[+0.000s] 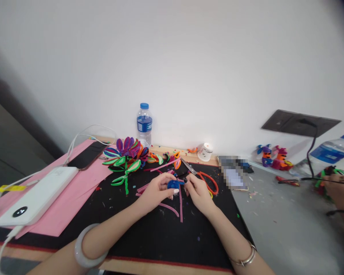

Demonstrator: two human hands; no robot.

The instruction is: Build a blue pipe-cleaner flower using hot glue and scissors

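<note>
My left hand (157,189) pinches a small blue coiled pipe cleaner piece (173,185) over the black mat (149,229). My right hand (198,189) meets it from the right, fingers closed on the coil's free end. Several pink pipe cleaner lengths (180,208) lie on the mat just under and beside the hands. Orange-handled scissors (203,178) rest right behind my right hand. A bunch of finished pipe cleaner flowers (127,154) in purple, green and orange lies behind my left hand.
A white power bank (37,198) and a phone (87,154) lie on pink paper (71,198) at left, with white cables. A water bottle (145,124) and small white jar (205,152) stand by the wall. Another person's hand (339,191) works at far right near pipe cleaner figures (273,157).
</note>
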